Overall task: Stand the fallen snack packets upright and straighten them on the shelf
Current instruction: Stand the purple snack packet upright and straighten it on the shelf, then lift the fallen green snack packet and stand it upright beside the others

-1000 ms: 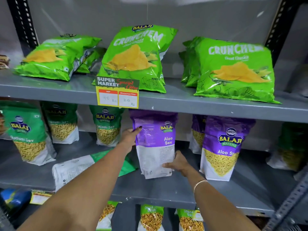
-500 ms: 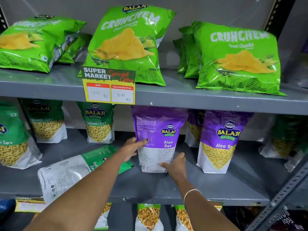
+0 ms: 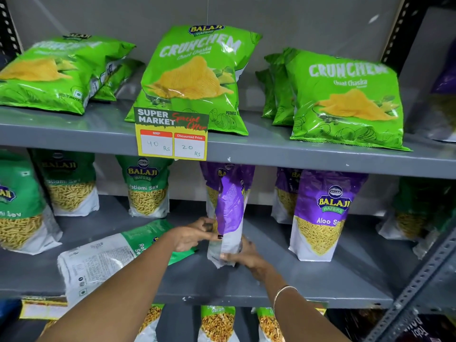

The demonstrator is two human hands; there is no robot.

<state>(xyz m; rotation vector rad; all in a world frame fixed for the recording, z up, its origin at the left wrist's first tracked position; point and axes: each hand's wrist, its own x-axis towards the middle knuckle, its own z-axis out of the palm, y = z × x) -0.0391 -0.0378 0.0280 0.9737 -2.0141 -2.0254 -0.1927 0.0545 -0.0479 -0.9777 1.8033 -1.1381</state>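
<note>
A purple Aloo Sev packet (image 3: 230,213) stands on the middle shelf (image 3: 308,287), turned so its narrow side faces me. My left hand (image 3: 195,234) grips its left edge at mid height. My right hand (image 3: 246,259) holds its white base from the right. A green Ratlami Sev packet (image 3: 111,257) lies flat on its face at the shelf's front left, partly under my left forearm. Another purple Aloo Sev packet (image 3: 323,215) stands upright to the right, and one more stands behind the held packet.
Green Ratlami Sev packets (image 3: 148,188) stand along the left of the middle shelf. Green Crunchem bags (image 3: 195,77) lean or lie on the top shelf above a yellow price tag (image 3: 171,134). More packets (image 3: 217,324) show on the shelf below. A perforated metal upright (image 3: 419,280) runs at right.
The purple packet has been rotated from showing its back panel to edge-on. My left hand moved down its left edge; my right hand stayed at its base.
</note>
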